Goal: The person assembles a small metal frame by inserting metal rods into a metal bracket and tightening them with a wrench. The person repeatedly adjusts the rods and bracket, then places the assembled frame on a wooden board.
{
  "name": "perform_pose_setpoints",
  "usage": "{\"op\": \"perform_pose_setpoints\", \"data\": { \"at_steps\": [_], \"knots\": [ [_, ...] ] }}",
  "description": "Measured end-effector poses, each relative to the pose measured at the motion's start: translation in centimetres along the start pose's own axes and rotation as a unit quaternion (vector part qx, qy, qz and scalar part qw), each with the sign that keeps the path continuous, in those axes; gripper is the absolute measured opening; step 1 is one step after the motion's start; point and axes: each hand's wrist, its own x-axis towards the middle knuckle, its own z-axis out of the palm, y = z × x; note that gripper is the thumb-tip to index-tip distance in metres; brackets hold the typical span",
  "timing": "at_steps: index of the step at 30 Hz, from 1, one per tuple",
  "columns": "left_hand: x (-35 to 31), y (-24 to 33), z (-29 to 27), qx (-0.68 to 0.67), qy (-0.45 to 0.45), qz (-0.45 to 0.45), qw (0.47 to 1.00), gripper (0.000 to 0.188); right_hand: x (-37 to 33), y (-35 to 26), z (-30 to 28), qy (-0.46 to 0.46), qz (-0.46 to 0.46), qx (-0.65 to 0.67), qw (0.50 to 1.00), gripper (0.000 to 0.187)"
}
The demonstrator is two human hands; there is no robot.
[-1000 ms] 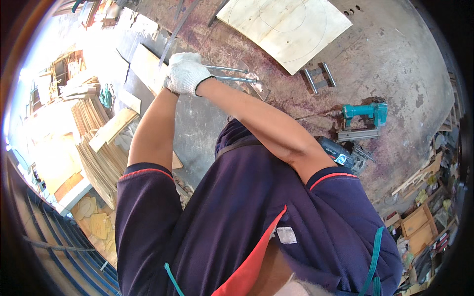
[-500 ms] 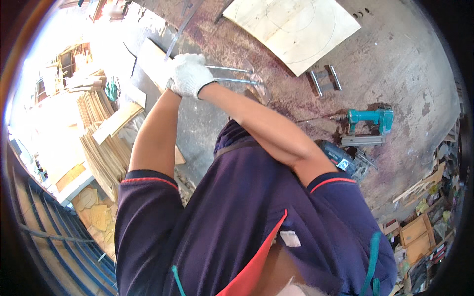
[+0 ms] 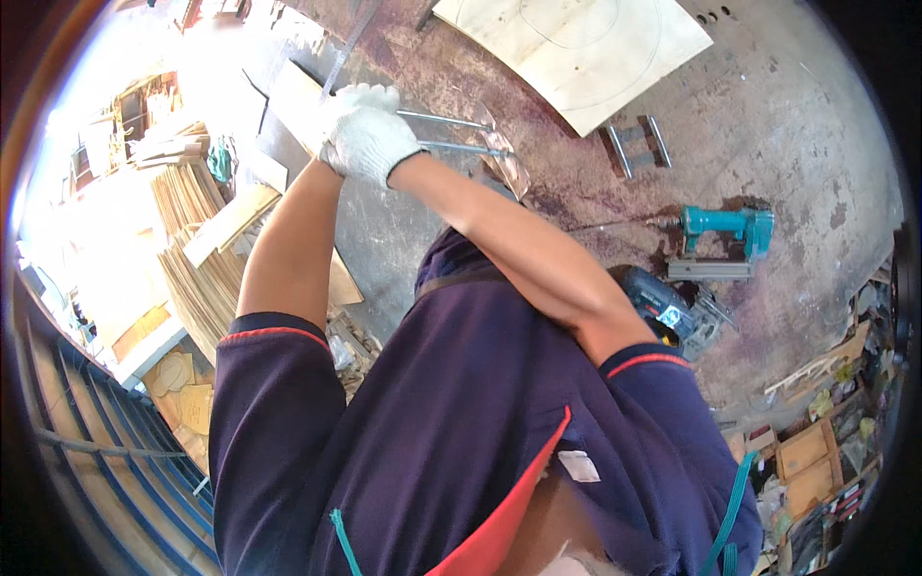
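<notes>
While both gloved hands (image 3: 368,134) clamp together, they grip 2 metal rods (image 3: 461,134) above the stained floor (image 3: 797,115).

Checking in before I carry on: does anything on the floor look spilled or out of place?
Nothing looks spilled. The teal power tool and a dark power tool lie loose on the stained floor, beside the plywood sheet.

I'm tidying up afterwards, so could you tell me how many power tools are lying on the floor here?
2. A teal nail gun lies on the stained concrete to the right, and a dark blue power tool sits just below it beside the person's right upper arm. Others may be hidden beneath the torso.
</notes>
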Motion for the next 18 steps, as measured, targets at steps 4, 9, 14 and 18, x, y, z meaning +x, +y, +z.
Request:
{"op": "perform_pose_setpoints", "data": {
  "at_steps": [4,9,14,18],
  "knots": [
    [0.9,-0.3,0.3,0.009,0.000,-0.011,1.000,0.012,0.4,0.6,-0.7,-0.017,-0.023,0.036,0.999,0.026],
    [0.5,0.6,1.1,-0.012,-0.023,-0.029,0.999,0.015,-1.2,0.0,-0.8,-0.065,-0.017,0.025,0.997,0.028],
    [-1.0,1.9,2.2,-0.043,0.042,-0.022,0.998,0.025,-3.6,1.2,0.0,-0.080,-0.154,-0.014,0.985,0.035],
    [-2.8,3.7,0.8,0.030,0.083,-0.085,0.992,0.057,-5.6,2.2,-0.9,-0.054,-0.182,0.165,0.968,0.036]
  ]
}}
